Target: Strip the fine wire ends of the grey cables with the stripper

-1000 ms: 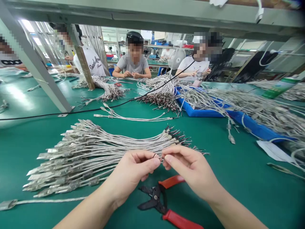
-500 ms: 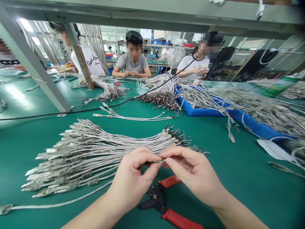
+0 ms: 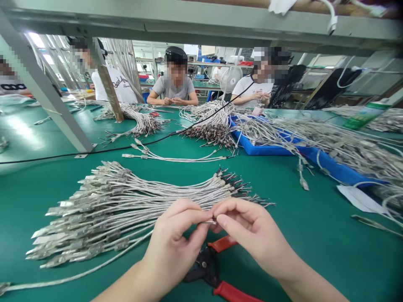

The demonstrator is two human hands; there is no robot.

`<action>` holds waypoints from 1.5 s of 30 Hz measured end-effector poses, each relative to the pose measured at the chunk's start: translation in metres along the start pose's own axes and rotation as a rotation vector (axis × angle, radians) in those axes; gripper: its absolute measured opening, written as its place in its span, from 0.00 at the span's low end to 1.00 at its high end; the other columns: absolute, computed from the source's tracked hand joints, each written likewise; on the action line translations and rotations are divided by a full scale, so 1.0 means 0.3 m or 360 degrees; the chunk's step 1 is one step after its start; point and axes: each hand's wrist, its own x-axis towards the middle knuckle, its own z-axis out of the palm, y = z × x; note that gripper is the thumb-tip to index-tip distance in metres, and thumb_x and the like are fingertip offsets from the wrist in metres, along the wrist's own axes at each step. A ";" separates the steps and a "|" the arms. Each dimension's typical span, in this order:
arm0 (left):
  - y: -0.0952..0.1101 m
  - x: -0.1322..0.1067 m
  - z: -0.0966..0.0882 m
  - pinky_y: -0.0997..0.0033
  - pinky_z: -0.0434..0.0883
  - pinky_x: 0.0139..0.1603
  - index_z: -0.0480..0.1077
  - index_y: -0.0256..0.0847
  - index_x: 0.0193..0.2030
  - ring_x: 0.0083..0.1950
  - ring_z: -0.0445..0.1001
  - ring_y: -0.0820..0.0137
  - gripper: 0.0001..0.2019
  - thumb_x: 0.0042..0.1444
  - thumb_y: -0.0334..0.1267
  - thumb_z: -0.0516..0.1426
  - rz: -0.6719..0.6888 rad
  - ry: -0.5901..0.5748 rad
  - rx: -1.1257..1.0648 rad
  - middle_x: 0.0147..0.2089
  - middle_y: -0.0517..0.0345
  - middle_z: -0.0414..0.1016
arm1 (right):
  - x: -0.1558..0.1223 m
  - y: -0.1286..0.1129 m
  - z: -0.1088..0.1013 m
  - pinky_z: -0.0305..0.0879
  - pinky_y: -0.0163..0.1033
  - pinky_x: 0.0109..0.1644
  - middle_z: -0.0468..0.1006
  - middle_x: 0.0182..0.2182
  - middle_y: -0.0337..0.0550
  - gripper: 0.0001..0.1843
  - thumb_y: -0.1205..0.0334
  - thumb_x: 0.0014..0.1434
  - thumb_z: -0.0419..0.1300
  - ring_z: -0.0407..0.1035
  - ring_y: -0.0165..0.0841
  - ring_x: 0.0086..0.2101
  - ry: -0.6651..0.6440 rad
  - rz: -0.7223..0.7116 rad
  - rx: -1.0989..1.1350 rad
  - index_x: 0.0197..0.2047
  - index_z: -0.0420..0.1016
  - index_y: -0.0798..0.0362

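Note:
My left hand (image 3: pixel 179 243) pinches the end of a white braided cable (image 3: pixel 78 274), whose plug end lies at the far left edge. Fingertip to fingertip with it, my right hand (image 3: pixel 252 237) is closed on the thin wires at that cable end; the wires are mostly hidden by the fingers. Under my hands lies a wire stripper (image 3: pixel 204 264) with red handles and black jaws, partly covered. Just beyond is a large bundle of like cables (image 3: pixel 141 201), metal plugs to the left and stripped wire ends to the right.
A few loose cables (image 3: pixel 182 159) lie past the bundle. Blue trays (image 3: pixel 267 149) heaped with cables stand at right, near tweezers (image 3: pixel 374 224) and a white paper (image 3: pixel 362 199). A black cord (image 3: pixel 151 139) crosses the table. A shelf beam (image 3: pixel 189 21) hangs overhead; people sit opposite.
Both hands have shifted slightly in the picture, still together, and the fingertips have moved on the wire end. The view has tilted a little. The bundle and wire stripper stay in place.

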 end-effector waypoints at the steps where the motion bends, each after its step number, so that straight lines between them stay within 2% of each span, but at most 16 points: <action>1: 0.001 0.000 0.000 0.80 0.71 0.38 0.77 0.34 0.38 0.36 0.74 0.74 0.08 0.55 0.22 0.58 0.0020 0.0005 0.0012 0.34 0.54 0.75 | 0.000 0.000 -0.001 0.73 0.33 0.33 0.79 0.35 0.44 0.07 0.57 0.61 0.63 0.75 0.35 0.35 -0.0018 0.0028 0.0033 0.37 0.77 0.52; 8: -0.003 -0.008 0.002 0.80 0.71 0.37 0.77 0.35 0.39 0.35 0.73 0.75 0.10 0.55 0.20 0.57 0.0084 0.0018 0.0037 0.34 0.55 0.74 | -0.002 0.002 -0.003 0.70 0.31 0.32 0.78 0.33 0.42 0.09 0.56 0.62 0.63 0.73 0.32 0.34 -0.0091 0.0097 0.0135 0.37 0.75 0.53; 12: -0.003 -0.012 0.005 0.80 0.70 0.36 0.76 0.38 0.40 0.34 0.73 0.75 0.11 0.56 0.21 0.57 0.0024 0.0004 -0.0008 0.34 0.57 0.74 | -0.005 -0.005 0.009 0.69 0.30 0.31 0.75 0.32 0.42 0.12 0.53 0.63 0.61 0.71 0.33 0.36 -0.0103 0.0097 0.0080 0.37 0.73 0.54; 16: 0.006 -0.006 0.006 0.78 0.68 0.32 0.74 0.41 0.42 0.33 0.71 0.74 0.08 0.58 0.26 0.57 -0.0267 -0.0070 -0.0131 0.35 0.58 0.74 | -0.011 -0.007 0.016 0.68 0.30 0.27 0.72 0.33 0.41 0.13 0.50 0.65 0.58 0.68 0.35 0.36 -0.0040 0.0070 0.0004 0.37 0.69 0.52; 18: 0.011 0.003 0.005 0.75 0.69 0.34 0.73 0.41 0.42 0.35 0.71 0.71 0.06 0.59 0.30 0.57 -0.0458 -0.0121 -0.0234 0.36 0.57 0.74 | -0.011 -0.004 0.016 0.67 0.30 0.26 0.70 0.32 0.41 0.14 0.50 0.65 0.57 0.67 0.35 0.36 -0.0016 0.0048 -0.0022 0.37 0.68 0.52; 22: 0.017 0.023 0.002 0.74 0.68 0.39 0.74 0.39 0.33 0.37 0.72 0.70 0.08 0.61 0.34 0.55 -0.0803 -0.0246 -0.0461 0.34 0.57 0.74 | -0.004 -0.001 0.014 0.67 0.32 0.31 0.70 0.29 0.40 0.13 0.52 0.67 0.55 0.65 0.32 0.32 0.0001 -0.0069 -0.0139 0.35 0.67 0.52; 26: 0.023 0.036 0.001 0.78 0.64 0.29 0.74 0.38 0.29 0.28 0.67 0.75 0.10 0.59 0.38 0.57 -0.1058 -0.0299 -0.0502 0.28 0.60 0.72 | -0.001 -0.004 0.012 0.66 0.31 0.29 0.70 0.29 0.39 0.14 0.50 0.67 0.55 0.64 0.31 0.31 -0.0003 -0.0003 -0.0105 0.36 0.67 0.51; 29: 0.023 0.037 0.002 0.79 0.59 0.23 0.73 0.36 0.29 0.22 0.61 0.78 0.12 0.59 0.42 0.58 -0.1235 -0.0307 -0.0557 0.24 0.61 0.70 | -0.002 -0.003 0.012 0.66 0.31 0.27 0.71 0.28 0.38 0.14 0.48 0.66 0.56 0.66 0.32 0.32 -0.0017 0.0122 0.0043 0.41 0.68 0.50; 32: 0.021 0.037 0.004 0.81 0.56 0.19 0.72 0.35 0.30 0.18 0.58 0.80 0.14 0.59 0.46 0.58 -0.1389 -0.0299 -0.0649 0.22 0.61 0.69 | 0.000 0.005 0.017 0.67 0.32 0.30 0.73 0.28 0.38 0.14 0.50 0.63 0.60 0.68 0.32 0.31 0.0003 0.0123 0.0106 0.45 0.69 0.51; 36: 0.025 0.039 0.005 0.82 0.55 0.17 0.73 0.34 0.28 0.17 0.59 0.81 0.16 0.58 0.46 0.59 -0.1412 -0.0323 -0.0766 0.21 0.60 0.69 | 0.008 0.023 0.024 0.67 0.35 0.30 0.73 0.26 0.39 0.13 0.53 0.59 0.64 0.68 0.32 0.30 0.0038 0.0140 0.0126 0.40 0.73 0.54; 41: 0.028 0.042 -0.004 0.81 0.61 0.19 0.75 0.33 0.27 0.18 0.65 0.78 0.17 0.58 0.46 0.59 -0.1419 -0.0406 -0.0919 0.23 0.57 0.71 | 0.017 0.028 0.029 0.64 0.33 0.28 0.74 0.25 0.39 0.08 0.57 0.59 0.64 0.67 0.31 0.28 0.0058 0.0095 0.0158 0.36 0.77 0.54; 45: 0.025 0.037 -0.005 0.79 0.63 0.22 0.74 0.33 0.29 0.19 0.67 0.77 0.17 0.59 0.47 0.57 -0.1450 -0.0484 -0.0937 0.24 0.56 0.72 | 0.020 0.017 0.034 0.63 0.33 0.27 0.74 0.23 0.40 0.10 0.57 0.58 0.64 0.66 0.31 0.26 0.0068 0.0076 0.0138 0.30 0.77 0.55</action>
